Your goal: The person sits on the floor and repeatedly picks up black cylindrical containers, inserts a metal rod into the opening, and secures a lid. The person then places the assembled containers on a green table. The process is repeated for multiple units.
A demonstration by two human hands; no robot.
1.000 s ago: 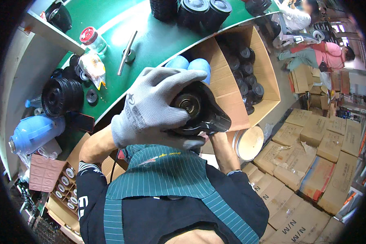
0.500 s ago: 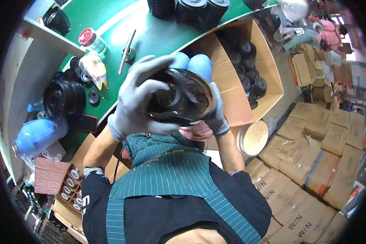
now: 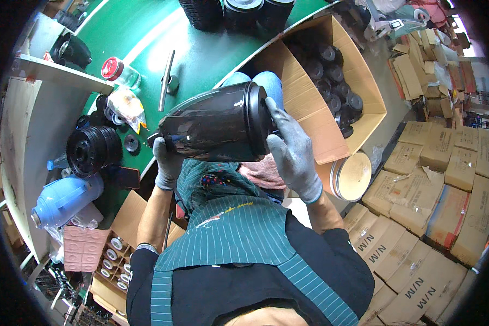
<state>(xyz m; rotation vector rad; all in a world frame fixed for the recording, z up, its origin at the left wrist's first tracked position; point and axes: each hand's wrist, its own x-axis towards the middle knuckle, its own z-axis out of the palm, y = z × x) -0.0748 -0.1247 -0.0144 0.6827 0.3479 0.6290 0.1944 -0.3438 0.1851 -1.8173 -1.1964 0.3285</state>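
A glossy black rounded canister [image 3: 209, 125] is held sideways in front of my apron, above my lap. Its wide end, to the right, carries a black ridged lid [image 3: 257, 120]. My left hand [image 3: 168, 163], in a grey glove, is closed round the narrower left end from below; some of its fingers are hidden behind the canister. At the other end my right hand [image 3: 294, 152], gloved too, has its fingers and thumb on the middle of the lid.
An open cardboard box [image 3: 358, 114] with several black parts stands to the right of the green table [image 3: 201, 60]. On the table are a red-lidded jar [image 3: 122, 73], a metal rod [image 3: 167, 81] and stacked black discs [image 3: 92, 151]. A blue jug [image 3: 68, 201] lies left; cartons [image 3: 413, 244] fill the right.
The canister has turned from end-on to sideways, its lidded end now to the right. My left hand has dropped to its narrow end, and my right hand has come round onto the lid.
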